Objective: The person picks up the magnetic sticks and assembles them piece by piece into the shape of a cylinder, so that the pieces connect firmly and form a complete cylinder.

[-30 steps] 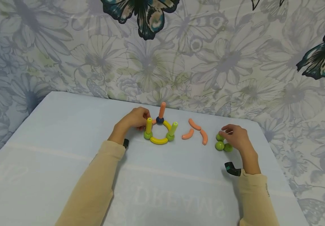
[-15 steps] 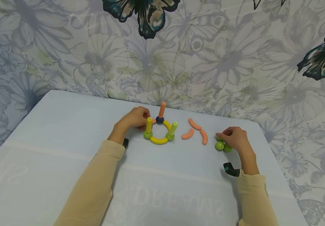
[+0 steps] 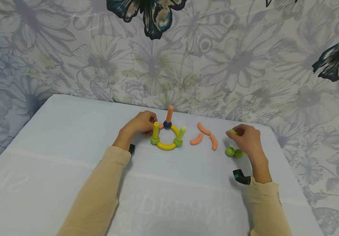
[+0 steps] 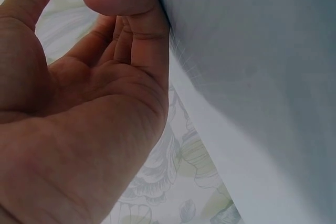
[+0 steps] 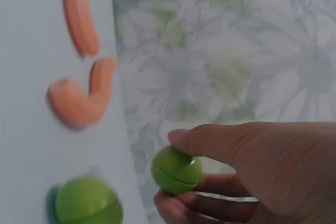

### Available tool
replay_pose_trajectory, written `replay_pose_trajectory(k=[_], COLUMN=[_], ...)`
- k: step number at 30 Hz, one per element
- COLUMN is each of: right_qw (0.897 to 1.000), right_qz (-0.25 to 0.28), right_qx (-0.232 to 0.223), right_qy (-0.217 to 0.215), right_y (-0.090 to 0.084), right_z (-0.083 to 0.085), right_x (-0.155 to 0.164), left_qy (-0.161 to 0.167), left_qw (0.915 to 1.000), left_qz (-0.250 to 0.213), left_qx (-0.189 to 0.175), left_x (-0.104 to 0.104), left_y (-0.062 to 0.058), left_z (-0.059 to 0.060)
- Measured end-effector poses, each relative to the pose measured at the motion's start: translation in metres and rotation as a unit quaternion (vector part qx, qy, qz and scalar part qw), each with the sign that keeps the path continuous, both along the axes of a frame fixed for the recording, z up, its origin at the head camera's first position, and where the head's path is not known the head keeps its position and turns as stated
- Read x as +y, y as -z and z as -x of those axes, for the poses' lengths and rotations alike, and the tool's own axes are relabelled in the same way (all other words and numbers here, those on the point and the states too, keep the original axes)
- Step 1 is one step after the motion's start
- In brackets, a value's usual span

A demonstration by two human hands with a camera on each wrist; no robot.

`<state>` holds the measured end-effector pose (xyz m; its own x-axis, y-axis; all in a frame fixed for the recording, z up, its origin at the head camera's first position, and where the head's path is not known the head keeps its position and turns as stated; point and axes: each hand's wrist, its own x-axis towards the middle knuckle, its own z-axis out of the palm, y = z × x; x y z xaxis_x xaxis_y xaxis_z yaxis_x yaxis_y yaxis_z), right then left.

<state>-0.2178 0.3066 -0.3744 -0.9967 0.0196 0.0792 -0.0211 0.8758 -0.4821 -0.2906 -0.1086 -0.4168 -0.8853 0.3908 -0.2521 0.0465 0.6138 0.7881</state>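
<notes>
Between thumb and fingers, my right hand (image 3: 247, 137) pinches a glossy green ball (image 5: 176, 170), lifted over two other green balls (image 3: 230, 151) on the table. A ring of toy building pieces stands left of centre: yellow curved sticks (image 3: 166, 146) and an orange one join green balls and a dark blue ball (image 3: 167, 124). Upright sticks rise from these balls, one yellow (image 3: 156, 130), one lime (image 3: 181, 133), one orange (image 3: 169, 114). My left hand (image 3: 142, 123) is at the ring's left side, fingers bent, fingertips right behind the yellow upright; I cannot tell whether they grip it.
Three loose orange curved sticks (image 3: 203, 129) lie between the ring and the green balls. The white table (image 3: 69, 137) ends at the back against a floral, butterfly-patterned wall (image 3: 240, 65). A dark wrist camera (image 3: 241, 177) sits under the right wrist.
My right hand has closed on the rearmost green ball and lifted it up from the other two. My left hand and the ring have stayed in place.
</notes>
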Motion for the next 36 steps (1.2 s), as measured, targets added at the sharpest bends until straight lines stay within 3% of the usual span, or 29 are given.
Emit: replay_pose_trajectory(k=[4,9,15,20,25,31,36], right_qw=[0.997,0.989,0.964,0.939,0.927,0.929,0.935], right_qz=[0.036,0.1,0.215,0.271,0.278,0.239,0.218], right_qx=[0.058,0.091,0.102,0.118,0.148,0.155,0.12], right_qy=[-0.023,-0.063,-0.123,-0.174,-0.203,-0.234,-0.252], right_y=[-0.009,-0.024,-0.044,-0.047,-0.043,-0.038,-0.028], right_z=[-0.003,-0.007,-0.014,-0.02,-0.021,-0.021,-0.018], right_x=[-0.018,-0.047,-0.09,-0.123,-0.138,-0.136,-0.137], left_qy=[-0.001,-0.004,-0.005,-0.006,-0.009,-0.006,-0.01], left_qw=[1.0,1.0,0.9999,0.9999,0.9999,1.0,0.9999], left_qz=[0.002,0.008,0.011,0.011,0.01,-0.001,-0.003], left_qx=[0.002,0.004,0.006,0.0,0.002,-0.001,-0.001], left_x=[0.002,0.005,0.005,0.004,0.0,0.003,0.004], left_y=[-0.001,-0.002,-0.002,-0.003,-0.005,-0.004,-0.002], left_z=[-0.001,-0.002,0.001,0.0,-0.001,-0.003,-0.002])
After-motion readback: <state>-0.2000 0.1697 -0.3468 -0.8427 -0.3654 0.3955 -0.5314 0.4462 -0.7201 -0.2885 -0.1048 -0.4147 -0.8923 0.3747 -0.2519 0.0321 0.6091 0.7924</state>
